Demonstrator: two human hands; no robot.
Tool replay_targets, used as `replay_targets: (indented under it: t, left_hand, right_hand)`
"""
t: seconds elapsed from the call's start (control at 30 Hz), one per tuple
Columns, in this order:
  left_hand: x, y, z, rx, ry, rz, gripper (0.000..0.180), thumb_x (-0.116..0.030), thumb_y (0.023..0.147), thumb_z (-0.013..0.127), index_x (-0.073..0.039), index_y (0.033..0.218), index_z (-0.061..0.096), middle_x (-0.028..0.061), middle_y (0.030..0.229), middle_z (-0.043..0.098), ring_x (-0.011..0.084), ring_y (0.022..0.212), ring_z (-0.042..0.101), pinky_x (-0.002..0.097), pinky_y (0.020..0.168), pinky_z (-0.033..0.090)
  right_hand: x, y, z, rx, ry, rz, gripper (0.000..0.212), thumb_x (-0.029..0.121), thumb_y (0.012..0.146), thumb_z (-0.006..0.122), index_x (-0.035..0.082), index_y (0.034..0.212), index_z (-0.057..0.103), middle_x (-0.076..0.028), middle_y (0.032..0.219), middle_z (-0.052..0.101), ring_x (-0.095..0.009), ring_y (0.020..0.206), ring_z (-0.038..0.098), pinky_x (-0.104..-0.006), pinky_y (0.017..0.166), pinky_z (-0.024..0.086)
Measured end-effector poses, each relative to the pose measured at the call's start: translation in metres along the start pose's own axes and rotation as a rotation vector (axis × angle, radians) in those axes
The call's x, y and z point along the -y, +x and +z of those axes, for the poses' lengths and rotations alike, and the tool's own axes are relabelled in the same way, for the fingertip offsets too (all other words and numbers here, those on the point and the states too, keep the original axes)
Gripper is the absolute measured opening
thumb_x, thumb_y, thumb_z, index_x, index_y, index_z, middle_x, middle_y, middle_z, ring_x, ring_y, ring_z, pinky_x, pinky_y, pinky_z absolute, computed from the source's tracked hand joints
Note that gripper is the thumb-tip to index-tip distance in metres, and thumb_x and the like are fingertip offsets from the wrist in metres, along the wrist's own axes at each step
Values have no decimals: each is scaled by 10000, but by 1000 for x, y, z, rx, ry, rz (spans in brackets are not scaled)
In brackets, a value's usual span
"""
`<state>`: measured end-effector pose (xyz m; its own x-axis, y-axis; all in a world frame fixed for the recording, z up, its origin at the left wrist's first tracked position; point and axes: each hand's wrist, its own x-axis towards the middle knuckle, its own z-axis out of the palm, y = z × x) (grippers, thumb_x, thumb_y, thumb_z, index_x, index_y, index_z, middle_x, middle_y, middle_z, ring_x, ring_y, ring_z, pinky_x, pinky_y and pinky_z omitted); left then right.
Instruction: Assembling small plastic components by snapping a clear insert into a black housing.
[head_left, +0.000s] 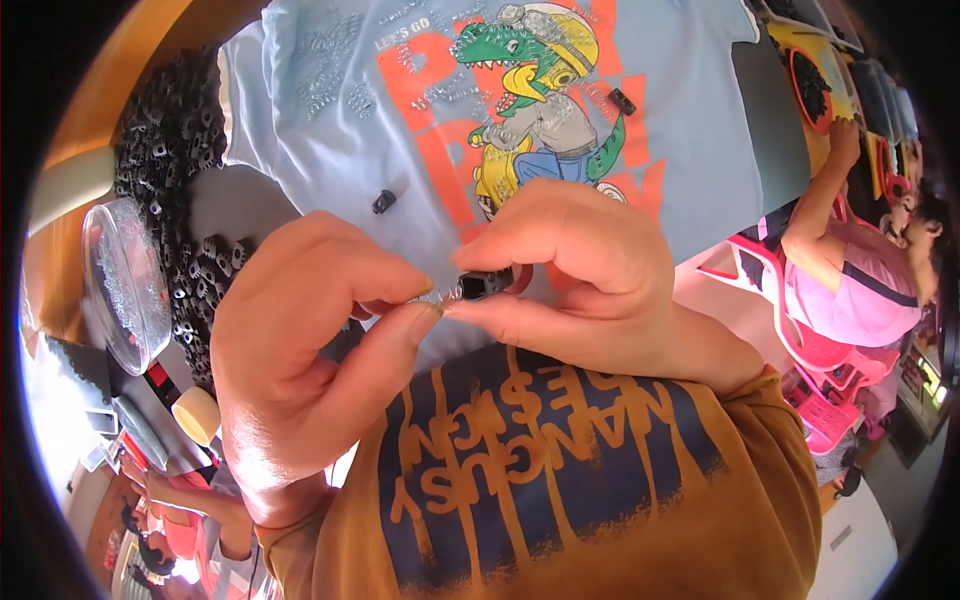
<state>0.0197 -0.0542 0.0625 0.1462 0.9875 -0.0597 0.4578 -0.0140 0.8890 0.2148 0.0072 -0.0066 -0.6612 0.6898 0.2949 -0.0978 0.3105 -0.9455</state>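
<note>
I observe the left hand point(290, 345) pinching a small spring point(434, 297); right hand point(585, 275) pinches a black part point(484, 286); light-blue shirt point(690, 130) lies on the far side.

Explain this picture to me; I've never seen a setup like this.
There is no machine here: just a person's two bare hands. The single picture comes from a wide fisheye camera on that person's head, looking down, so straight edges bend near the rim.

Spread out in front is a light blue shirt with a dinosaur print. Tiny metal springs are scattered on it, with a couple of loose black pieces. To the left are a heap of black parts and a clear round tub of springs.

The right hand holds a small black part. The left hand pinches what looks like a spring.
</note>
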Motion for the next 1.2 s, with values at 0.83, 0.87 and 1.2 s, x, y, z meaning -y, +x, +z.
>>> replay_targets:
  t: [0.83, 0.87, 1.2]
  left_hand:
    - [26, -11, 4, -167, 244, -10, 109, 8, 758, 677, -3, 853, 623, 101, 734, 558, 239, 664, 533, 324, 594, 415]
    - [29, -8, 7, -239, 298, -39, 127, 13, 760, 671, -7, 879, 631, 105, 760, 564, 256, 669, 538, 328, 604, 425]
    - [54, 5, 15, -140, 761, 76, 250, -40, 758, 665, -64, 1006, 641, 99, 915, 604, 314, 823, 577, 394, 758, 459]
  right_hand:
    - [-2, -8, 12, 137, 186, 191, 255, -11, 789, 707, 13, 1039, 665, -61, 889, 627, -123, 747, 575, -239, 579, 437]
    - [-2, -8, 10, 160, 211, 232, 252, -12, 801, 698, 12, 1049, 664, -61, 906, 629, -122, 766, 572, -240, 603, 440]
    - [6, -5, 4, 157, 253, 279, 264, -35, 816, 684, 0, 1075, 646, -73, 967, 635, -133, 862, 593, -258, 749, 478]
